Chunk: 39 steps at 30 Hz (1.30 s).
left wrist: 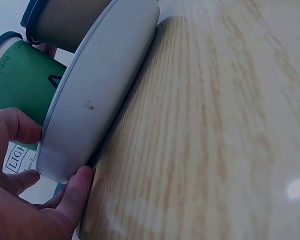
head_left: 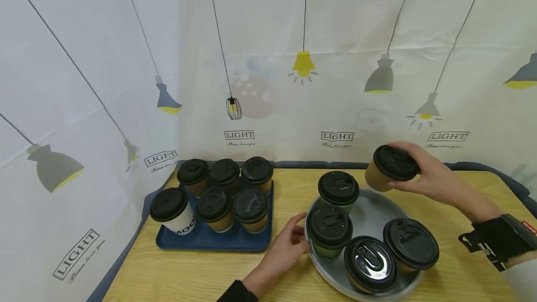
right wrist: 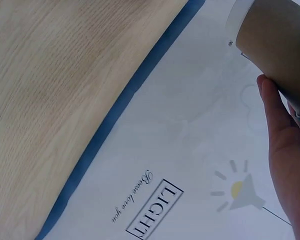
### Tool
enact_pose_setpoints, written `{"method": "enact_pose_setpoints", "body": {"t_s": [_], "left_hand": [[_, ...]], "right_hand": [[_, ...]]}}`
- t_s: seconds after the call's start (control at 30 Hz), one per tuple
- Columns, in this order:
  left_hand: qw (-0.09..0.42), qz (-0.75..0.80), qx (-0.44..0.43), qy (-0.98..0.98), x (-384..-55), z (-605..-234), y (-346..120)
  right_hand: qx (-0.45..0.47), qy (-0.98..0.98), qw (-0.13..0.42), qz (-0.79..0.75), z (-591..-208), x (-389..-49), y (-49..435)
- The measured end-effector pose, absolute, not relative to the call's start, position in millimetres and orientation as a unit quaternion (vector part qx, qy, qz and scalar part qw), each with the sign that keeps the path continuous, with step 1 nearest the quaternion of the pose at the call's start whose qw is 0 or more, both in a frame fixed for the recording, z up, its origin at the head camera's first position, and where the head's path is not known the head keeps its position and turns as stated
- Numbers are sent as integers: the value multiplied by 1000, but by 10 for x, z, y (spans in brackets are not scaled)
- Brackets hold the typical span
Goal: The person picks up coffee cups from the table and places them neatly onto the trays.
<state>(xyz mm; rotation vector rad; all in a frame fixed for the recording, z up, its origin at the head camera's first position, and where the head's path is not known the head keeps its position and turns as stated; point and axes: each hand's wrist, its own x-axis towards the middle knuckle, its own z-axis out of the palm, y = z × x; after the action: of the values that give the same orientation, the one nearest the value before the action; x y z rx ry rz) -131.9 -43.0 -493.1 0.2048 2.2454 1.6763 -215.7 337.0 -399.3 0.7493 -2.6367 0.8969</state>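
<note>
My right hand (head_left: 432, 174) grips a brown paper coffee cup (head_left: 377, 178) with a black lid, tilted, over the back edge of the round grey tray (head_left: 373, 204). In the right wrist view the fingers (right wrist: 277, 107) lie along the side of the cup (right wrist: 277, 45). My left hand (head_left: 283, 248) holds the tray's left rim; in the left wrist view its fingers pinch the tray wall (left wrist: 92, 95). Just inside that rim stands a green cup (head_left: 329, 232), with another lidded cup (head_left: 339, 190) behind it. Toward the front are a glossy-lidded cup (head_left: 371, 264) and a matte-lidded one (head_left: 411, 243).
Left of the round tray, a dark blue rectangular tray (head_left: 209, 244) carries several brown lidded cups (head_left: 251, 211) and one white lidded cup (head_left: 172, 211). Both trays rest on a wooden table (head_left: 293, 185). A pale curtain (head_left: 268, 36) printed with lamps hangs behind and at the left.
</note>
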Motion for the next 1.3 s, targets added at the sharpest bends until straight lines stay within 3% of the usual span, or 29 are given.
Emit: {"method": "enact_pose_setpoints", "body": {"t_s": [0.37, 0.7, 1.3], "left_hand": [[169, 611, 64, 771, -1361, -4945, -408], [169, 644, 52, 744, -1403, -4970, -389], [179, 656, 56, 731, -1431, -4964, -398]], "right_hand": [[306, -902, 114, 282, -4020, -1861, 3341], [313, -907, 84, 268, -4202, -1841, 3306], [340, -901, 93, 253, -4377, -1825, 3298]]}}
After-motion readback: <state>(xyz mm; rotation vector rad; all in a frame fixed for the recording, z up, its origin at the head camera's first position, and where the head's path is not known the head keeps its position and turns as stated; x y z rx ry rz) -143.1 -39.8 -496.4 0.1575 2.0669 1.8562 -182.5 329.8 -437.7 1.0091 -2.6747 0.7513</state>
